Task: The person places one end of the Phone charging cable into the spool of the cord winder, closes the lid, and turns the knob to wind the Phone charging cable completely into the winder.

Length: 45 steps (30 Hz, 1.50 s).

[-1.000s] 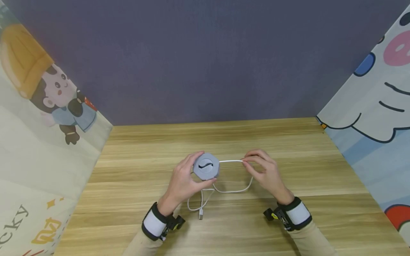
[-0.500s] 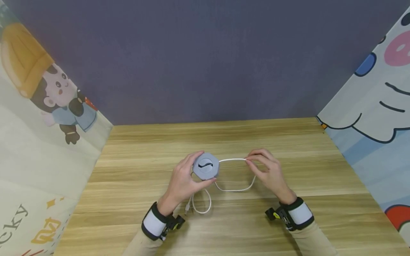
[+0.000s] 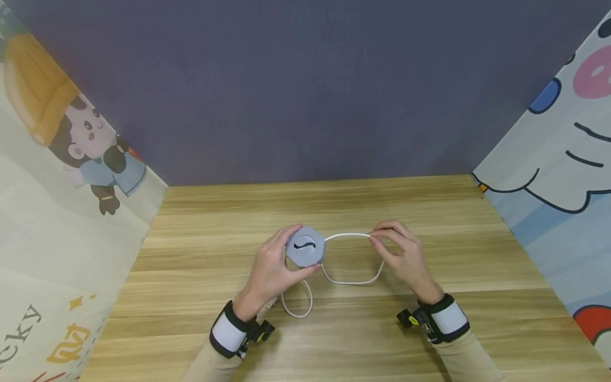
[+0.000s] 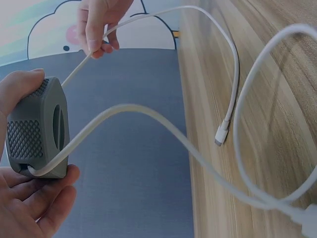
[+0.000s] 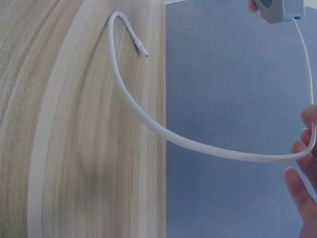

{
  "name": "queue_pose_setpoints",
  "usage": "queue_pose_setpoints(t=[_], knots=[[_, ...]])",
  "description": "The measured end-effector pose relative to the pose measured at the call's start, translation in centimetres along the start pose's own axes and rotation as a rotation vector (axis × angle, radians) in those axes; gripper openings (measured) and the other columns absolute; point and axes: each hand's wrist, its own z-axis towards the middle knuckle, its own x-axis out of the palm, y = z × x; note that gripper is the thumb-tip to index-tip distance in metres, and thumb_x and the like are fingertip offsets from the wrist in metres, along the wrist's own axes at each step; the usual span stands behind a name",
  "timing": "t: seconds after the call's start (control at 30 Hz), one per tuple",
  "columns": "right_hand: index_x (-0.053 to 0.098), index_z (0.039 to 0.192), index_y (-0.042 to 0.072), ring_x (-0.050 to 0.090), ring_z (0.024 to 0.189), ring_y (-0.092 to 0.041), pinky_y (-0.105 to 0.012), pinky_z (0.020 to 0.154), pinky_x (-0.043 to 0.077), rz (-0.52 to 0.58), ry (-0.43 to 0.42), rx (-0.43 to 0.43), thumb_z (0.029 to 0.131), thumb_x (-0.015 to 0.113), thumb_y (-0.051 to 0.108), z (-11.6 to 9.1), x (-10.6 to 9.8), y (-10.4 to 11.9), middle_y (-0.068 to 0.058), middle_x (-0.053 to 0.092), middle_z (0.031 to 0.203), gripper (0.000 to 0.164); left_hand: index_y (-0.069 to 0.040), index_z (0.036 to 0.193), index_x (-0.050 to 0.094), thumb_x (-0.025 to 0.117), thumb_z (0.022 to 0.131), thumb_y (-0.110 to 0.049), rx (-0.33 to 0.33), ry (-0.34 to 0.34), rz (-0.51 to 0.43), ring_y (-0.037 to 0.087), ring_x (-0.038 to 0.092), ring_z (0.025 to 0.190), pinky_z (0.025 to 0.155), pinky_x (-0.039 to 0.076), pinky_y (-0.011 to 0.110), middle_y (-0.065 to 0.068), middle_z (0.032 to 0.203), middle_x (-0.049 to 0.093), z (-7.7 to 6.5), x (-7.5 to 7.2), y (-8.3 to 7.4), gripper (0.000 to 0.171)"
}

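Observation:
My left hand (image 3: 271, 268) grips a grey hexagonal cable winder (image 3: 305, 247) by its edges, thumb on the near side and fingers on the far side. An S-shaped slot marks its top face. A white cable (image 3: 346, 234) leaves both sides of the winder. To the right, my right hand (image 3: 404, 257) pinches the cable between thumb and fingertips. Beyond that pinch, the cable curves back to a small connector (image 4: 222, 134) on the table. The other length loops below the left hand; its plug (image 4: 309, 223) is partly cut off in the left wrist view.
The wood-grain table (image 3: 363, 339) spreads under both hands. A dark blue-grey panel (image 3: 305, 95) rises behind it. Printed cartoon sheets stand on the left (image 3: 62, 239) and right (image 3: 563, 175). Each wrist wears a strapped camera.
The right hand has moved slightly right and away, lengthening the cable between it and the winder. The loose plug below the left hand has swung left to beside the left wrist.

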Motion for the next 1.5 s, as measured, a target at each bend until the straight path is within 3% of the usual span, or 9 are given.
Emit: queue_pose_setpoints(t=[0.43, 0.6, 0.8, 1.03, 1.27, 1.5], knots=[[0.077, 0.09, -0.002, 0.064, 0.091, -0.021, -0.011, 0.095, 0.048, -0.023, -0.024, 0.034, 0.068, 0.078, -0.019, 0.0, 0.0, -0.1, -0.018, 0.07, 0.094, 0.028, 0.0, 0.136, 0.059, 0.098, 0.065, -0.032, 0.003, -0.003, 0.006, 0.031, 0.07, 0.109, 0.091, 0.061, 0.046, 0.016, 0.127, 0.069, 0.0, 0.1, 0.1, 0.087], [0.076, 0.09, -0.002, 0.064, 0.091, -0.022, -0.011, 0.095, 0.048, -0.037, -0.019, 0.064, 0.071, 0.078, -0.019, 0.1, -0.1, 0.1, -0.018, 0.07, 0.095, 0.026, 0.0, 0.136, 0.059, 0.098, 0.065, -0.032, 0.0, -0.001, 0.002, 0.031, 0.07, 0.109, 0.091, 0.06, 0.046, 0.016, 0.127, 0.069, 0.0, 0.2, 0.2, 0.087], [0.072, 0.096, 0.001, 0.065, 0.095, -0.023, -0.013, 0.096, 0.048, -0.093, 0.099, 0.142, 0.082, 0.075, -0.011, -0.3, -0.1, 0.2, -0.012, 0.071, 0.1, 0.018, 0.0, 0.136, 0.059, 0.098, 0.065, -0.033, -0.01, -0.001, 0.002, 0.031, 0.07, 0.11, 0.091, 0.061, 0.045, 0.016, 0.127, 0.069, -0.1, 0.4, 0.1, 0.087], [0.065, 0.091, 0.01, 0.066, 0.097, -0.022, -0.019, 0.094, 0.051, -0.105, 0.254, 0.202, 0.086, 0.077, -0.001, -0.9, 0.9, 0.2, -0.004, 0.07, 0.101, 0.018, 0.0, 0.136, 0.059, 0.097, 0.066, -0.033, 0.008, -0.009, -0.006, 0.03, 0.07, 0.109, 0.089, 0.061, 0.044, 0.016, 0.126, 0.07, 0.0, 0.7, -0.1, 0.086], [0.069, 0.102, 0.008, 0.066, 0.096, -0.02, -0.026, 0.09, 0.056, -0.043, 0.248, 0.14, 0.084, 0.079, -0.003, 0.1, 2.2, 0.8, -0.002, 0.071, 0.103, 0.024, -0.001, 0.137, 0.058, 0.097, 0.066, -0.032, 0.015, -0.006, -0.006, 0.03, 0.07, 0.109, 0.089, 0.061, 0.044, 0.015, 0.128, 0.069, 0.0, 1.0, -0.1, 0.087], [0.073, 0.121, 0.008, 0.064, 0.114, -0.028, -0.026, 0.105, 0.049, -0.006, 0.297, 0.028, 0.087, 0.078, 0.002, 1.7, 3.1, 2.4, -0.013, 0.068, 0.121, 0.035, -0.001, 0.138, 0.058, 0.096, 0.067, -0.035, 0.015, 0.015, -0.01, 0.03, 0.069, 0.111, 0.09, 0.061, 0.044, 0.016, 0.13, 0.068, 0.0, 1.1, -0.1, 0.087]])
